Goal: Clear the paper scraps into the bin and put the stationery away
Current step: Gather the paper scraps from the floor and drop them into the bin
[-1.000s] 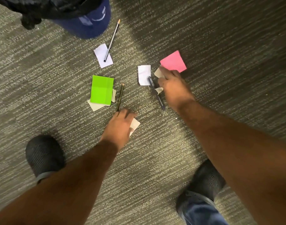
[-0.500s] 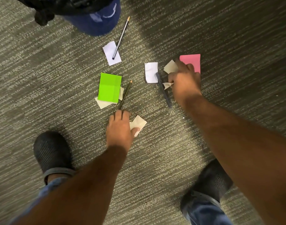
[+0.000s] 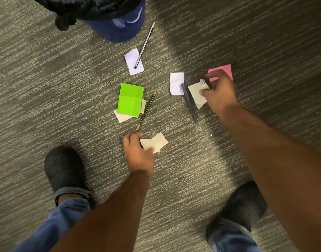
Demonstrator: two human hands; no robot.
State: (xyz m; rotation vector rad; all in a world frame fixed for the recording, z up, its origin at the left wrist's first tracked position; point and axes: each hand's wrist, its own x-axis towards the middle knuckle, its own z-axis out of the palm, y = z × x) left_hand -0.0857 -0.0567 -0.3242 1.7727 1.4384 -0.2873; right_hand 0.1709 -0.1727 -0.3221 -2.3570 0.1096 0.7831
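Observation:
My left hand (image 3: 137,153) pinches a cream paper scrap (image 3: 155,142) just above the carpet. My right hand (image 3: 219,93) grips another cream scrap (image 3: 197,94), lifted over a dark pen (image 3: 189,104) that lies on the floor. A pink note (image 3: 224,70) is partly hidden behind my right hand. A white scrap (image 3: 176,83) lies left of the pen. A green note (image 3: 131,99) covers a cream scrap (image 3: 122,116), with a black-and-yellow pencil (image 3: 146,110) beside it. Farther off, a grey pencil (image 3: 144,45) rests across another white scrap (image 3: 133,61).
A blue bin (image 3: 117,24) with a black liner stands at the top, close to the grey pencil. My two black shoes (image 3: 65,171) (image 3: 243,206) stand on the grey carpet at the bottom left and right.
My right hand has picked the cream scrap up from beside the pink note and drawn it back over the pen. My left hand has lifted its scrap, more of which now shows.

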